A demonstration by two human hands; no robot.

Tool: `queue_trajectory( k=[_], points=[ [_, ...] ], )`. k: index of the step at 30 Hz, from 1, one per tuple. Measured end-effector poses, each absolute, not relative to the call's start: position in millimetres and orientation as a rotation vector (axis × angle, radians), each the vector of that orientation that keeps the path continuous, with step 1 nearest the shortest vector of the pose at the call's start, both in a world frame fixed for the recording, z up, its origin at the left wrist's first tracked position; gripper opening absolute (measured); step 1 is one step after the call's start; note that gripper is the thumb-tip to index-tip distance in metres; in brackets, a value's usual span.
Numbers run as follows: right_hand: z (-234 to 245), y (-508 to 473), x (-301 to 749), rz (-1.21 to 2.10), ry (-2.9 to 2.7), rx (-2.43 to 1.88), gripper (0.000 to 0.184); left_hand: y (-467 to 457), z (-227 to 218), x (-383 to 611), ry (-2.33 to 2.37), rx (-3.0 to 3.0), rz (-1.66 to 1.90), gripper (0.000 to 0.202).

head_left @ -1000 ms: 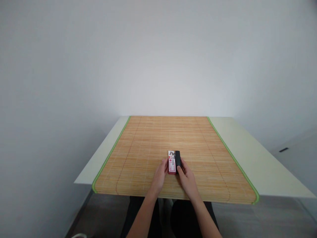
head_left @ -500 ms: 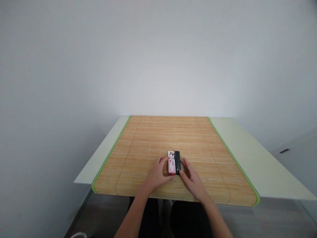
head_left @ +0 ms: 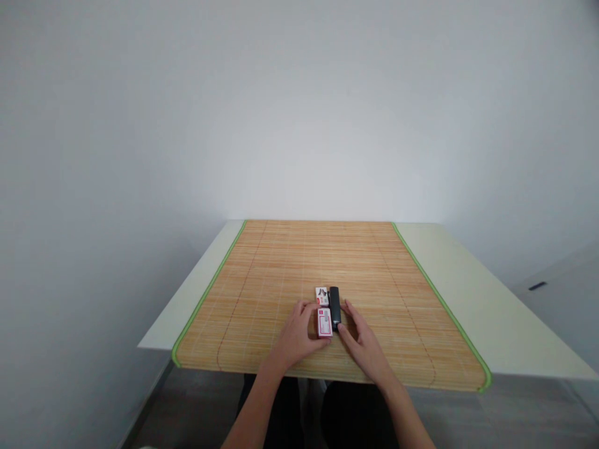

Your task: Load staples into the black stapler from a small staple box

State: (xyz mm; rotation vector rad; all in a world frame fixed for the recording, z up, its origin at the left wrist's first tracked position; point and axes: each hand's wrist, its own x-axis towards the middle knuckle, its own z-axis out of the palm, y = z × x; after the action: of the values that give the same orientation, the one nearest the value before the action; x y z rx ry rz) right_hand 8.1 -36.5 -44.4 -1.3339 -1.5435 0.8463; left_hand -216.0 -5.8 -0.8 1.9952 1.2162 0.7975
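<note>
My left hand (head_left: 296, 333) has its thumb at the near edge and its fingers at the far left corner of a small white box with pink-red edges (head_left: 324, 324). Just beyond it lies a second small white box (head_left: 321, 295) with a dark picture and a red patch. A black stapler (head_left: 335, 305) lies lengthwise along the right side of both boxes. My right hand (head_left: 364, 346) rests at the stapler's right, fingers apart; its thumb tip touches the near end, and its forefinger is close to the side.
A bamboo mat (head_left: 290, 262) with green edging covers the middle of a white table (head_left: 461, 299). A pale wall (head_left: 327, 125) rises behind it. My legs (head_left: 360, 411) are under the near edge.
The pink-edged box has slid slightly towards me in my left hand, away from the other box. The right hand and stapler have hardly moved.
</note>
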Motion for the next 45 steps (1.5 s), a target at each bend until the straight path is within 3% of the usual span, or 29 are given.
queue_trajectory(
  k=[8, 18, 26, 31, 38, 45],
  points=[
    [-42.8, -36.7, 7.5, 0.846, -1.539, -1.33, 0.066, -7.7, 5.3, -216.2, 1.16, 1.953, 0.824, 0.061],
    [-44.9, -35.6, 8.7, 0.847, -1.525, -1.345, 0.065, 41.6, -10.8, -253.8, 1.551, 1.932, 0.999, 0.056],
    [-48.0, -34.7, 8.3, 0.853, -1.498, -1.339, 0.062, 87.5, -26.8, -240.2, 1.76, 2.104, 0.837, 0.07],
    [-52.2, -33.6, 9.0, 0.836, -1.509, -1.331, 0.063, 80.3, -34.4, -237.7, 1.927, 2.139, 0.741, 0.072],
    [-46.1, -34.8, 8.8, 0.803, -1.533, -1.349, 0.06, 48.2, -40.0, -253.2, 2.163, 2.058, 0.725, 0.057],
    [-52.8, -34.7, 6.1, 0.744, -1.544, -1.383, 0.063, 47.0, -34.9, -244.4, 2.161, 2.097, 0.797, 0.058]
  ],
)
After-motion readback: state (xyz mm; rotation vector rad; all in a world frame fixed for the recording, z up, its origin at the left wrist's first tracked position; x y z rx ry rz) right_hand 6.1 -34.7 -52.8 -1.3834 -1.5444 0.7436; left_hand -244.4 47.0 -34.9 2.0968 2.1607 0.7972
